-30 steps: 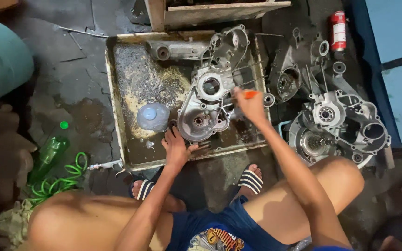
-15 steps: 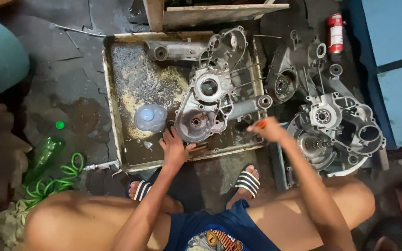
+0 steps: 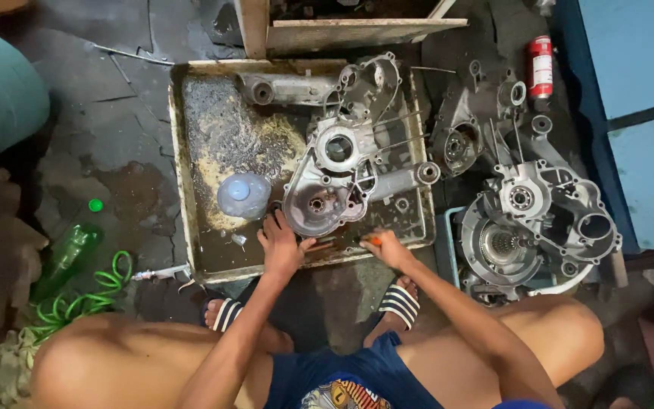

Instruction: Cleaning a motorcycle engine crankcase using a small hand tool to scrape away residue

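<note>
Engine casing (image 3: 334,178), grey and greasy, lies in the rusty metal tray (image 3: 183,151) on the floor, leaning across the tray's right half with dirty, foamy liquid pooled to its left. The squatting person's left hand (image 3: 280,244) rests spread on the casing's lower edge, steadying it. The right hand (image 3: 386,248) is closed around a small orange-tipped tool (image 3: 373,241) at the tray's near rim, just off the casing. Grime is on the casing, so the cleaning looks only partway done. More engine parts (image 3: 539,220) wait outside the tray, to the right. A clear plastic lid (image 3: 244,195) sits in the liquid.
</note>
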